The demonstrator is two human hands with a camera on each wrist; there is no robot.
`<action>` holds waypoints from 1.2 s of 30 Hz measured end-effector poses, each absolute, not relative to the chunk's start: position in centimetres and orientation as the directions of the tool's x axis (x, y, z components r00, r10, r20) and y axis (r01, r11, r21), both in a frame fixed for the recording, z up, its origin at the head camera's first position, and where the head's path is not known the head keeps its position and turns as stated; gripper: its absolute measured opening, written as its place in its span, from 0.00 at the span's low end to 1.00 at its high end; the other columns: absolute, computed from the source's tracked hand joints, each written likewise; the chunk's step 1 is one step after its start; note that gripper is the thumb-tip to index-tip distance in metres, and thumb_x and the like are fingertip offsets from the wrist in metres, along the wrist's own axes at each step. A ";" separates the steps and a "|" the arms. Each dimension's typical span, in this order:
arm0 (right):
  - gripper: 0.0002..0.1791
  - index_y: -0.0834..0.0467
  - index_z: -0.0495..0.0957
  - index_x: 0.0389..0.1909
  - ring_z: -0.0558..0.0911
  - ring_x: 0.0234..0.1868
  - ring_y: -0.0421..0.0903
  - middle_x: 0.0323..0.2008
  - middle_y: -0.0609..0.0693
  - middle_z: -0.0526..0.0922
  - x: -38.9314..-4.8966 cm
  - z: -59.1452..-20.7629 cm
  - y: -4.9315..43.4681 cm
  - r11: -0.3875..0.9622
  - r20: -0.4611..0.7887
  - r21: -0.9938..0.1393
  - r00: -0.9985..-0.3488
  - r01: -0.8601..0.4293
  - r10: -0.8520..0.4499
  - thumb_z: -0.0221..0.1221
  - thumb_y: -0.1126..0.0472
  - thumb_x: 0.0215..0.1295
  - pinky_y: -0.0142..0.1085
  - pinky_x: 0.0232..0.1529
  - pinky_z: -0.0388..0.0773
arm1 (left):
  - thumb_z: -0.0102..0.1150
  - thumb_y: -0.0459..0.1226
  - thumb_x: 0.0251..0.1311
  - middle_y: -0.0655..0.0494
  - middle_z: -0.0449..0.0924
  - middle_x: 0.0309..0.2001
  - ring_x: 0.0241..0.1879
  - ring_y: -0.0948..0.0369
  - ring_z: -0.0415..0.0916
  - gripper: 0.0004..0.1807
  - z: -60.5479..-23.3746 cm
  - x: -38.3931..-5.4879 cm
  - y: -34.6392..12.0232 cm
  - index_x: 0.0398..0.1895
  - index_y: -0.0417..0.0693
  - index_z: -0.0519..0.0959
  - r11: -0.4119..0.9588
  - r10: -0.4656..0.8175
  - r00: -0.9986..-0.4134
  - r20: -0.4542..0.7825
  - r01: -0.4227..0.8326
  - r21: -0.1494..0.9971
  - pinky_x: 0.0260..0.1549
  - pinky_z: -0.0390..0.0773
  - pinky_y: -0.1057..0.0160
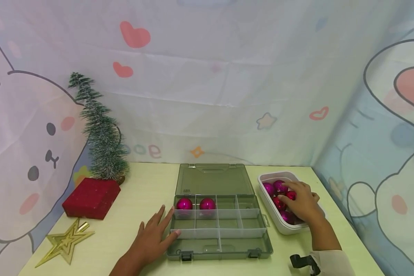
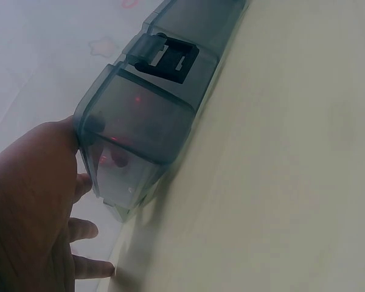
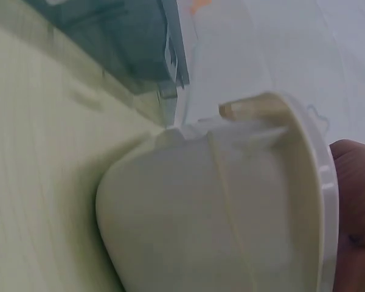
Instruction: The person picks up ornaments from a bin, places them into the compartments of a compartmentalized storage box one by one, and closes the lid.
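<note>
My left hand (image 1: 151, 238) lies beside a grey-green divided organizer box (image 1: 241, 245). Its fingers are spread, with the thumb and fingertips at the box's left edge; the left wrist view shows this hand (image 2: 30, 201) against the box's end wall. Two shiny magenta baubles (image 1: 184, 206) sit in separate back-row compartments. On the right, my right hand (image 1: 301, 201) reaches into a white plastic tub (image 1: 289, 230) of purple baubles (image 1: 268, 188) and red baubles (image 1: 279, 203). Its thumb and fingers bend around a red bauble; whether they grip it is unclear. The tub's wall hides the fingers in the right wrist view.
A small frosted Christmas tree (image 1: 105, 142) stands at the back left, behind a red box-shaped block (image 1: 91, 198). Nearer lies a gold star topper (image 1: 66, 241). The organizer's lid (image 1: 214, 180) is folded back. A printed cloth (image 1: 207, 96) hangs behind the table (image 1: 138, 191).
</note>
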State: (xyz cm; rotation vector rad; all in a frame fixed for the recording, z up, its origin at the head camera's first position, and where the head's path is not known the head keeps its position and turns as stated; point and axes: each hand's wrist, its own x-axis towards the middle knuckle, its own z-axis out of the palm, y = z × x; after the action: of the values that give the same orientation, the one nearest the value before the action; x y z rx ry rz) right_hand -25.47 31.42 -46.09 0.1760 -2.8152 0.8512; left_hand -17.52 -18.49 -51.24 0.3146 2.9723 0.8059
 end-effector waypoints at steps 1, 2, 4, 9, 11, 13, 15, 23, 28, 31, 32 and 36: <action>0.33 0.63 0.76 0.73 0.60 0.77 0.75 0.74 0.72 0.72 -25.5 -46.2 31.6 0.831 0.219 -0.530 -0.974 -0.169 -0.059 0.70 0.51 0.75 0.81 0.63 0.51 | 0.52 0.67 0.77 0.43 0.50 0.90 0.85 0.34 0.56 0.44 -51.3 -17.5 -18.5 0.90 0.66 0.56 0.844 0.208 -0.978 0.010 0.184 0.504 0.72 0.49 0.12; 0.33 0.63 0.76 0.73 0.60 0.77 0.76 0.74 0.72 0.72 -25.5 -46.2 31.8 0.836 0.214 -0.523 -0.975 -0.166 -0.060 0.70 0.51 0.75 0.81 0.63 0.50 | 0.52 0.67 0.77 0.43 0.50 0.90 0.85 0.34 0.56 0.44 -51.4 -17.6 -18.5 0.90 0.66 0.56 0.843 0.209 -0.978 0.012 0.186 0.505 0.72 0.49 0.12; 0.33 0.63 0.76 0.72 0.59 0.78 0.76 0.75 0.72 0.71 -25.4 -46.4 32.0 0.838 0.204 -0.522 -0.977 -0.160 -0.059 0.71 0.52 0.73 0.82 0.64 0.50 | 0.52 0.67 0.77 0.43 0.51 0.90 0.85 0.34 0.56 0.44 -51.5 -17.6 -18.5 0.90 0.66 0.56 0.842 0.212 -0.977 0.016 0.191 0.505 0.72 0.49 0.12; 0.30 0.61 0.78 0.70 0.60 0.78 0.75 0.73 0.72 0.72 -25.4 -46.7 32.1 0.829 0.189 -0.535 -0.979 -0.162 -0.070 0.72 0.54 0.72 0.81 0.67 0.46 | 0.53 0.67 0.77 0.43 0.50 0.90 0.85 0.34 0.56 0.45 -51.6 -17.6 -18.6 0.90 0.66 0.55 0.844 0.209 -0.978 0.013 0.188 0.502 0.72 0.48 0.12; 0.29 0.60 0.80 0.69 0.62 0.77 0.74 0.72 0.72 0.73 -25.4 -46.8 32.0 0.826 0.193 -0.537 -0.978 -0.172 -0.078 0.73 0.55 0.71 0.81 0.68 0.45 | 0.53 0.68 0.77 0.43 0.50 0.90 0.85 0.35 0.56 0.45 -51.6 -17.6 -18.6 0.90 0.66 0.55 0.845 0.208 -0.978 0.013 0.186 0.501 0.72 0.48 0.12; 0.28 0.60 0.81 0.67 0.63 0.76 0.74 0.71 0.73 0.73 -25.4 -46.9 32.0 0.829 0.196 -0.529 -0.977 -0.179 -0.086 0.74 0.54 0.70 0.81 0.68 0.45 | 0.52 0.68 0.77 0.43 0.50 0.90 0.85 0.34 0.56 0.45 -51.5 -17.6 -18.6 0.90 0.67 0.55 0.845 0.209 -0.978 0.012 0.187 0.502 0.72 0.48 0.12; 0.28 0.60 0.82 0.66 0.65 0.75 0.75 0.72 0.74 0.73 -25.3 -47.0 32.0 0.839 0.194 -0.515 -0.977 -0.179 -0.090 0.74 0.54 0.69 0.81 0.67 0.46 | 0.52 0.68 0.77 0.42 0.51 0.89 0.85 0.34 0.56 0.45 -51.4 -17.6 -18.6 0.90 0.66 0.56 0.843 0.213 -0.977 0.016 0.191 0.503 0.72 0.49 0.12; 0.24 0.57 0.87 0.62 0.70 0.76 0.73 0.72 0.73 0.74 -25.6 -47.4 32.2 0.867 0.215 -0.454 -0.969 -0.206 -0.118 0.75 0.53 0.67 0.84 0.68 0.47 | 0.51 0.69 0.77 0.44 0.49 0.90 0.86 0.35 0.55 0.46 -51.7 -17.7 -18.7 0.90 0.66 0.54 0.849 0.208 -0.978 0.006 0.184 0.496 0.73 0.48 0.12; 0.21 0.55 0.89 0.57 0.70 0.76 0.72 0.71 0.72 0.76 -25.9 -47.7 32.2 0.891 0.206 -0.410 -0.972 -0.194 -0.117 0.77 0.52 0.65 0.85 0.68 0.47 | 0.51 0.69 0.77 0.44 0.49 0.90 0.86 0.35 0.55 0.46 -51.9 -17.9 -18.8 0.90 0.65 0.54 0.851 0.206 -0.979 0.008 0.183 0.492 0.73 0.47 0.12; 0.21 0.55 0.89 0.56 0.69 0.77 0.73 0.71 0.72 0.77 -26.1 -47.9 32.1 0.906 0.191 -0.381 -0.975 -0.183 -0.117 0.77 0.52 0.65 0.86 0.69 0.46 | 0.50 0.69 0.77 0.44 0.48 0.90 0.86 0.35 0.55 0.46 -52.0 -17.8 -18.8 0.90 0.65 0.54 0.852 0.207 -0.978 0.001 0.180 0.492 0.73 0.47 0.12; 0.21 0.55 0.89 0.56 0.70 0.77 0.74 0.71 0.72 0.77 -26.1 -47.9 32.1 0.910 0.188 -0.373 -0.975 -0.181 -0.117 0.77 0.52 0.65 0.86 0.69 0.46 | 0.51 0.69 0.77 0.44 0.48 0.90 0.86 0.35 0.55 0.46 -51.9 -17.8 -18.8 0.90 0.65 0.54 0.851 0.207 -0.978 -0.002 0.179 0.494 0.73 0.47 0.12; 0.22 0.56 0.89 0.57 0.70 0.76 0.76 0.71 0.73 0.78 -26.1 -47.9 31.9 0.915 0.185 -0.362 -0.976 -0.176 -0.115 0.76 0.52 0.65 0.87 0.70 0.43 | 0.51 0.69 0.77 0.44 0.48 0.90 0.86 0.35 0.55 0.46 -51.8 -17.7 -18.7 0.90 0.65 0.54 0.848 0.209 -0.978 -0.002 0.181 0.498 0.73 0.47 0.12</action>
State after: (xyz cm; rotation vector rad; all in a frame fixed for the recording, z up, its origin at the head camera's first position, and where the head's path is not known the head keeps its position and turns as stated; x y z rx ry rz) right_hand -26.14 31.95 -47.93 0.2231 -2.9175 0.5730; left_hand -17.74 -18.74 -51.77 0.3132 2.9661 0.7910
